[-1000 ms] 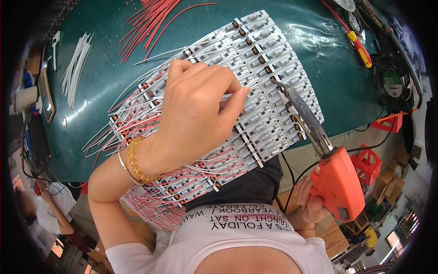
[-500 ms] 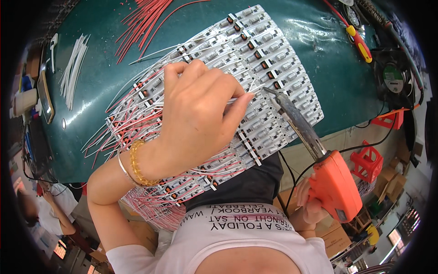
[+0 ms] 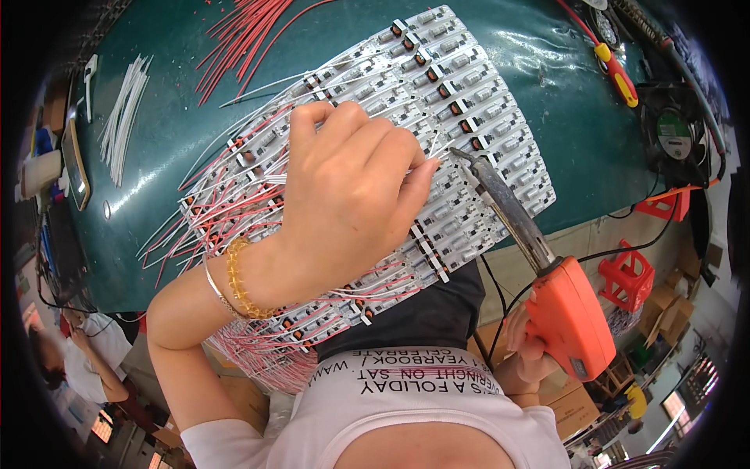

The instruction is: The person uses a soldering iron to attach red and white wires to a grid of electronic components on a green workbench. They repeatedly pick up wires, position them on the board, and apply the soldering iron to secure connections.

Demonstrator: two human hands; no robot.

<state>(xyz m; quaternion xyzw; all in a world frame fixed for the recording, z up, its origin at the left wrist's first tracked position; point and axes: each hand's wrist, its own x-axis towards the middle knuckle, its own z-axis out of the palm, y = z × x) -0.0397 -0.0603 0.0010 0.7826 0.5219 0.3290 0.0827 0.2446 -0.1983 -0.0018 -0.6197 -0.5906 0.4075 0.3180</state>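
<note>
A white panel of circuit strips [image 3: 461, 94] with small components lies on the green mat, red and white wires [image 3: 226, 211] fanning off its left side. My left hand [image 3: 344, 203] rests on the panel and pinches a thin white wire [image 3: 431, 150] between thumb and fingers. My right hand [image 3: 525, 352] grips an orange soldering gun [image 3: 566, 313] at the lower right. Its dark metal tip [image 3: 461, 155] touches the panel right next to my left fingertips.
Loose red wires [image 3: 246, 31] and a bundle of white wires [image 3: 125, 117] lie at the mat's far left. A red-and-yellow screwdriver [image 3: 617, 74] and a small black fan [image 3: 672, 137] sit at the right. Another person [image 3: 78, 367] is at the lower left.
The soldering gun's tip has swung left and up toward my left fingertips and now meets the panel there. My left hand stays on the panel, holding the wire.
</note>
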